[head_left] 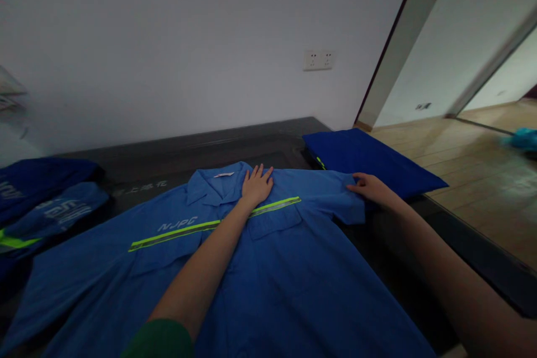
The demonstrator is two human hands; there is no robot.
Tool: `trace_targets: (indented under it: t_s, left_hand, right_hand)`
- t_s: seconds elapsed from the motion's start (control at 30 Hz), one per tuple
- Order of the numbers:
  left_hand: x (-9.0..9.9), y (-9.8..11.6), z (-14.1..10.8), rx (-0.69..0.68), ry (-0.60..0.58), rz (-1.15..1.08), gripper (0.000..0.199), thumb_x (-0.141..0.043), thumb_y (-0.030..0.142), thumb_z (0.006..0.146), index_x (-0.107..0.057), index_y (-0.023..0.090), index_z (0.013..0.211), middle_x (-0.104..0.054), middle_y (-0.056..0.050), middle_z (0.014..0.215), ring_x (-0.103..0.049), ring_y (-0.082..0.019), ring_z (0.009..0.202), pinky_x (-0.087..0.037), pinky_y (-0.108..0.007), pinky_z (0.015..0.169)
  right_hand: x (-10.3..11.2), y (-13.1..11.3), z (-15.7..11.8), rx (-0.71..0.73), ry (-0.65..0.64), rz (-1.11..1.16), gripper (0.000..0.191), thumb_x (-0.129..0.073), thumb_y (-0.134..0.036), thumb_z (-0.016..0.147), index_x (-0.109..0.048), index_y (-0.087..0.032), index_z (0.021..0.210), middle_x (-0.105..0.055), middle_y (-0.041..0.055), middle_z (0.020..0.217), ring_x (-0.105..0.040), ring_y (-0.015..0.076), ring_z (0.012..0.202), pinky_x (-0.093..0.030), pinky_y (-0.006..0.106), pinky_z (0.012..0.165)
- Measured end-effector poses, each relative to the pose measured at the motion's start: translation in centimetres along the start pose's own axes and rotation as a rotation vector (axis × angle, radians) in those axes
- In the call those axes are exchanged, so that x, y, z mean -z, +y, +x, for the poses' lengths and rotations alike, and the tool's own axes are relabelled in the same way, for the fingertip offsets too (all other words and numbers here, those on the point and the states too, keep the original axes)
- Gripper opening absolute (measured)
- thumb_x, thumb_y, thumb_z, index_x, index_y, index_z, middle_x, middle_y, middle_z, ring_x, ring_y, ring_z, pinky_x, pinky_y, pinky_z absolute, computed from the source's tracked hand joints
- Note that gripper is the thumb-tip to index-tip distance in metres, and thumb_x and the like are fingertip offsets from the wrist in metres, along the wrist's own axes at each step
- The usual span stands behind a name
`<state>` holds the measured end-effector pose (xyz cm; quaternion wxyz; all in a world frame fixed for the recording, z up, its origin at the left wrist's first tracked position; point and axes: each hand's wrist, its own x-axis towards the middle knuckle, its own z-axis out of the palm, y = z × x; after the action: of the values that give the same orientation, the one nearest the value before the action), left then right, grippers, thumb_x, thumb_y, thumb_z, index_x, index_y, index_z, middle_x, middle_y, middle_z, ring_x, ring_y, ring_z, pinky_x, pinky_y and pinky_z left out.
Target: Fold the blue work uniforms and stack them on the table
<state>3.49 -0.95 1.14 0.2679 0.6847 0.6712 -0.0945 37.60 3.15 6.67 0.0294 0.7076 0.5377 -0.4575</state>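
A blue short-sleeved work shirt (268, 268) lies spread front side up, its collar pointing away from me. Yellow-green reflective strips cross its chest, and white letters sit above the left-hand strip. My left hand (257, 185) rests flat on the shirt beside the collar, fingers spread. At the end of the sleeve on the right, my right hand (368, 187) pinches the fabric between thumb and fingers. The shirt's lower part runs out of view at the bottom.
Under the shirt is a dark table (201, 148) against a white wall. A folded dark blue garment (369, 156) lies at the right edge. More blue clothes (62, 204) with white print lie on the left. A wall socket (318, 60) is above the table; wooden floor (453, 145) shows beyond.
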Motion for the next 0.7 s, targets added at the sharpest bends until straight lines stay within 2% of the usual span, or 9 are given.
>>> trace_targets:
  t_s: [0.1,0.17,0.27,0.33,0.47,0.6,0.7]
  left_hand:
    - [0.0,0.0,-0.1,-0.003,0.012,0.003,0.049,-0.028,0.04,0.098,-0.036,0.03,0.146,-0.032,-0.007,0.153,-0.026,-0.024,0.142,-0.017,-0.049,0.115]
    - [0.0,0.0,-0.1,-0.008,0.018,0.0,0.049,-0.029,0.04,0.098,-0.036,0.03,0.146,-0.032,-0.008,0.153,-0.026,-0.024,0.142,-0.017,-0.048,0.115]
    - [0.0,-0.1,-0.1,-0.014,0.029,-0.007,0.049,-0.029,0.04,0.098,-0.037,0.03,0.146,-0.033,-0.008,0.153,-0.027,-0.025,0.142,-0.018,-0.048,0.115]
    - [-0.1,-0.1,-0.1,-0.014,0.031,-0.013,0.049,-0.03,0.04,0.098,-0.037,0.03,0.145,-0.033,-0.008,0.153,-0.027,-0.024,0.142,-0.018,-0.048,0.115]
    - [-0.2,-0.1,0.1,-0.001,0.022,-0.028,0.049,-0.031,0.04,0.097,-0.036,0.031,0.146,-0.031,-0.007,0.154,-0.027,-0.024,0.142,-0.017,-0.049,0.115]
    - [-0.3,-0.1,0.2,0.015,0.019,-0.041,0.05,-0.032,0.04,0.097,-0.036,0.031,0.146,-0.031,-0.007,0.154,-0.027,-0.023,0.142,-0.016,-0.049,0.115]
    - [-0.3,-0.1,0.1,0.003,0.022,-0.045,0.049,-0.032,0.04,0.097,-0.036,0.031,0.145,-0.031,-0.008,0.154,-0.028,-0.024,0.142,-0.015,-0.05,0.115]
  right_hand:
    - [0.3,-0.4,0.6,-0.083,-0.11,0.355,0.028,-0.064,-0.044,0.08,-0.068,-0.017,0.085,-0.067,0.0031,0.065,-0.06,0.016,0.057,-0.049,0.026,0.053]
    - [0.0,-1.0,1.0,-0.185,-0.131,0.507,0.031,-0.062,-0.047,0.082,-0.067,-0.017,0.075,-0.069,0.0054,0.067,-0.062,0.0175,0.059,-0.052,0.028,0.055]
    - [-0.5,-1.8,1.7,-0.276,-0.133,0.626,0.022,-0.067,-0.036,0.079,-0.066,-0.017,0.069,-0.071,0.0073,0.069,-0.064,0.0186,0.061,-0.055,0.03,0.06]
    - [-0.6,-1.9,1.9,-0.23,-0.077,0.68,0.011,-0.07,-0.028,0.076,-0.067,-0.017,0.074,-0.072,0.0064,0.073,-0.065,0.0179,0.063,-0.055,0.03,0.064]
    - [-0.7,-1.0,1.9,-0.026,0.049,0.638,0.02,-0.067,-0.026,0.077,-0.069,-0.017,0.095,-0.074,0.0043,0.082,-0.067,0.0167,0.069,-0.055,0.029,0.067]
    - [-0.9,0.1,1.6,-0.08,0.084,0.506,0.021,-0.063,-0.021,0.078,-0.068,-0.016,0.098,-0.072,0.0036,0.078,-0.065,0.0159,0.065,-0.055,0.028,0.064]
    - [-0.2,0.2,0.7,-0.079,0.183,0.41,0.032,-0.062,-0.023,0.078,-0.064,-0.015,0.109,-0.069,0.0033,0.073,-0.062,0.0161,0.059,-0.054,0.03,0.058]
